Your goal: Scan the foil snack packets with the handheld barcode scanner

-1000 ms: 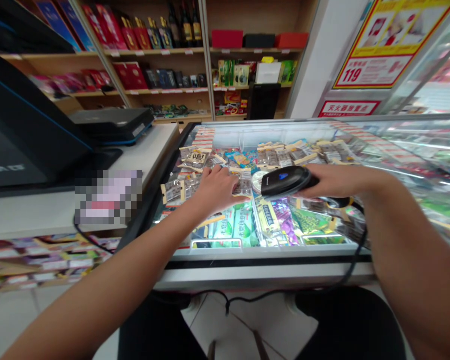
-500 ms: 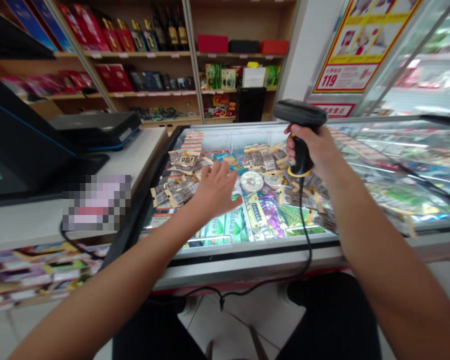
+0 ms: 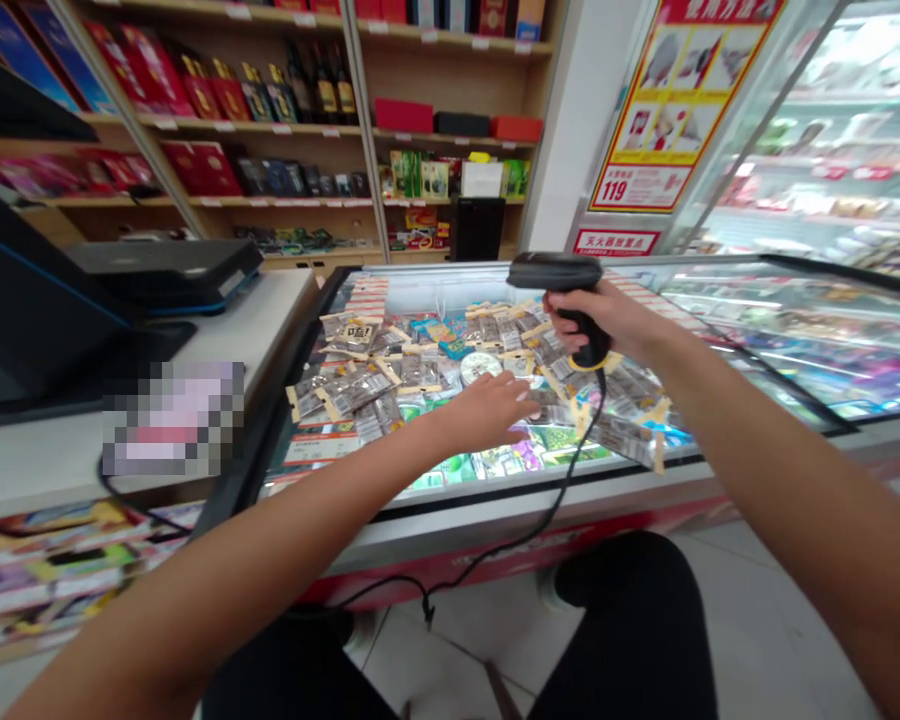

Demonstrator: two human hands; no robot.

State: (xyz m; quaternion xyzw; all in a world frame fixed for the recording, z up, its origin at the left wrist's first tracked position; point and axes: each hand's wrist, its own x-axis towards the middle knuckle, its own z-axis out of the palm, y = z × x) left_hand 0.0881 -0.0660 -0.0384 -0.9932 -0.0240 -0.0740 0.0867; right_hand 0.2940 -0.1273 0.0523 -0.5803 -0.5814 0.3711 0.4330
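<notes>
My right hand (image 3: 607,318) is wrapped around the handle of a black barcode scanner (image 3: 559,270), its head pointing left above the glass top. A black cable (image 3: 547,515) runs down from the handle. My left hand (image 3: 487,412) reaches over the glass with its fingers stretched out and holds nothing. Its fingertips are near a small brown snack packet (image 3: 551,408); I cannot tell whether they touch. More snack packets (image 3: 367,385) with tan ends lie spread over the glass on both sides. Beyond my left hand shows a round white lid (image 3: 481,368).
The packets rest on a glass-topped display freezer (image 3: 510,490) holding colourful bags. At left, a counter (image 3: 277,310) bears a dark terminal (image 3: 30,310), a scale (image 3: 225,265) and a blurred-out item (image 3: 176,415). Stocked shelves (image 3: 270,125) stand behind; a poster (image 3: 679,110) hangs at right.
My left hand has moved right and lower, toward the packets below the scanner. The scanner in my right hand sits lower and further left in view. The camera view has shifted slightly.
</notes>
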